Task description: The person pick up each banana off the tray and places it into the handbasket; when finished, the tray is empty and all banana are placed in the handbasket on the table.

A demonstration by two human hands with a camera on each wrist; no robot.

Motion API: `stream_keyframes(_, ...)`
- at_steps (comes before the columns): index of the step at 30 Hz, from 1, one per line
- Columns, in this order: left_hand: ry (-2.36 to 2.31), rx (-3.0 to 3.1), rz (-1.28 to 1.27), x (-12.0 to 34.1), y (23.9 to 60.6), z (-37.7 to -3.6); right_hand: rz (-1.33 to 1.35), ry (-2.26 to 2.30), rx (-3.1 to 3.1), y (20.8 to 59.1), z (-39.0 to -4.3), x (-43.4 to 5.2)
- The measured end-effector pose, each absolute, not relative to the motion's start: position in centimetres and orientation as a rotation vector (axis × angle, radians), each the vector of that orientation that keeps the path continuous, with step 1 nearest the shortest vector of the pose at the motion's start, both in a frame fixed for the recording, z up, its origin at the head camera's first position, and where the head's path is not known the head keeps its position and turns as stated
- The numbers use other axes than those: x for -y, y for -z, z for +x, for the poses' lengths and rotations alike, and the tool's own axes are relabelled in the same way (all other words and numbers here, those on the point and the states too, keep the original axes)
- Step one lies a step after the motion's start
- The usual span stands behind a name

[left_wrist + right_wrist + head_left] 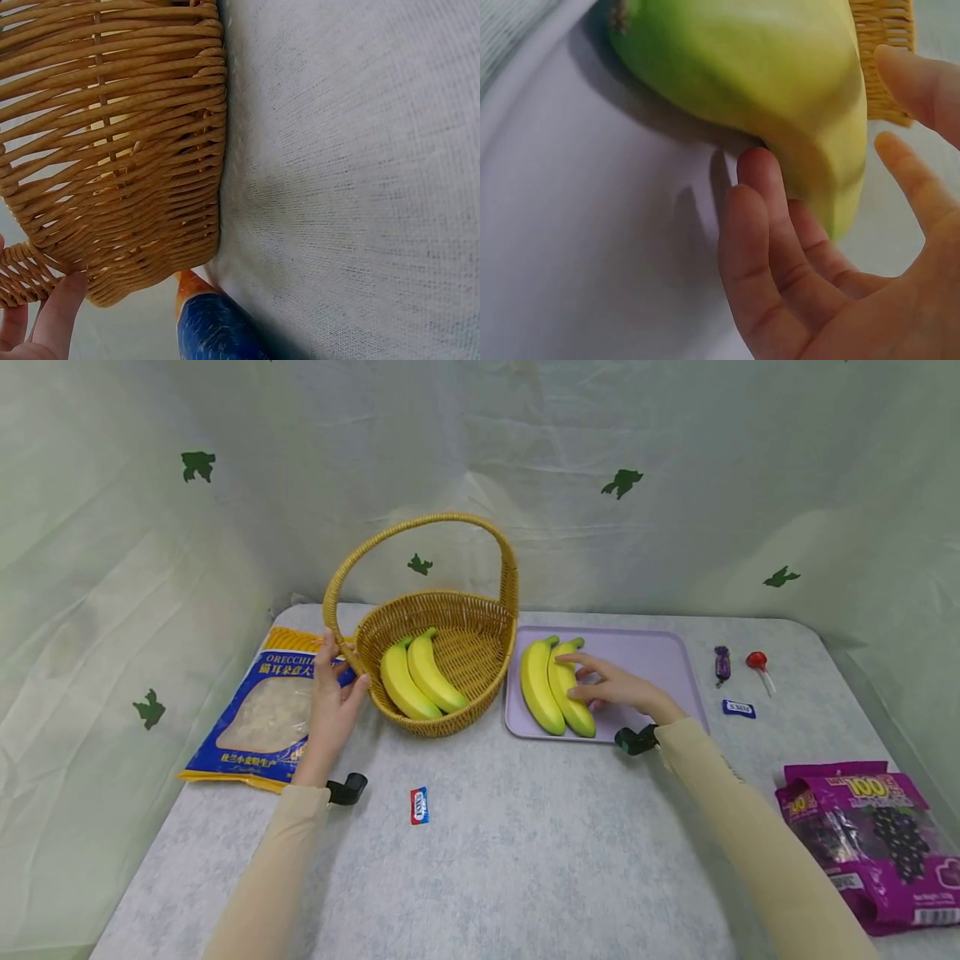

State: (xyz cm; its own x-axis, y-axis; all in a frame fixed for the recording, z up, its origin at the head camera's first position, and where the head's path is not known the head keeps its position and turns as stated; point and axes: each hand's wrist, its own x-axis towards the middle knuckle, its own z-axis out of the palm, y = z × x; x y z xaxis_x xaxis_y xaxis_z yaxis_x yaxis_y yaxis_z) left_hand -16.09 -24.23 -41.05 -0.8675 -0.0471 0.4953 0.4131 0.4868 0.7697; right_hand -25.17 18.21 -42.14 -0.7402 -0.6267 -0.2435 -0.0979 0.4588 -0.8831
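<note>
My left hand (pixel 332 710) holds the wicker basket (pixel 472 647) where its tall handle meets the left rim. In the left wrist view, the thumb (pixel 61 311) lies against the weave, and part of the hand is cut off. Two yellow bananas (pixel 405 685) lie side by side inside the basket. Another pair rests on the lilac tray (pixel 637 652): a left banana (pixel 538 687) and a right banana (pixel 564 681). Over the right one reaches my right hand (pixel 618 687). Its fingers (pixel 761 172) are loosely bent beside the fruit, with thumb and index finger spread apart.
An orecchiette pasta bag (pixel 262 714) lies left of the basket. A small red-and-blue wrapped candy (pixel 419 806) is in front. Right of the tray are a purple-wrapped candy (pixel 722 665), a red lollipop (pixel 757 662) and a blue candy (pixel 738 708). Purple grape-picture bags (pixel 862 843) lie front right.
</note>
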Motion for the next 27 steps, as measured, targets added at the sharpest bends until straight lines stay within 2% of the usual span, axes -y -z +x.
stream_keyframes(6,1.339,2.287,-0.297,24.2,41.1,-16.1,-0.699,1.175,-2.283,42.2,-25.2,-17.2)
stream_keyframes(13,1.322,2.299,-0.282,24.0,41.0,-16.0,-0.620,1.191,-2.344,41.9,-25.0,-17.2)
stream_keyframes(20,1.344,2.289,-0.276,24.1,41.2,-16.0,-0.603,1.310,-2.233,40.1,-24.2,-17.1)
stream_keyframes(27,1.338,2.297,-0.261,24.0,41.1,-15.9,-0.702,1.362,-2.167,38.3,-23.6,-15.6)
